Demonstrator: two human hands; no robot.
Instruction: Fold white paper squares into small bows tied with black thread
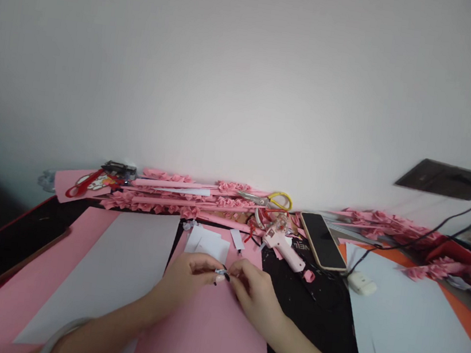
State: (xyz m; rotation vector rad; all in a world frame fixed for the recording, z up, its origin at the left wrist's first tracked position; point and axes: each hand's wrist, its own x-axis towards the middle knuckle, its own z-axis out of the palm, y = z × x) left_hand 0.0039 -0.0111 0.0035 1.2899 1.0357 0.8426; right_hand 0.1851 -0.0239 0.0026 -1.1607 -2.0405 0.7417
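Over a pink paper sheet, my left hand and my right hand meet fingertip to fingertip. Between them is a small pale blue-white piece of folded paper, pinched from both sides. Fingers cover most of it, so its full shape is hidden. Just beyond my hands lie white paper slips. A small pale crumpled paper piece sits behind the slips. To the right of my right hand rests a pale pink glue gun.
Pink paper flower stems line the wall, with yellow-handled scissors and red-handled scissors among them. Right are a phone, a white case and a large white sheet. Black cords hang from a wall outlet.
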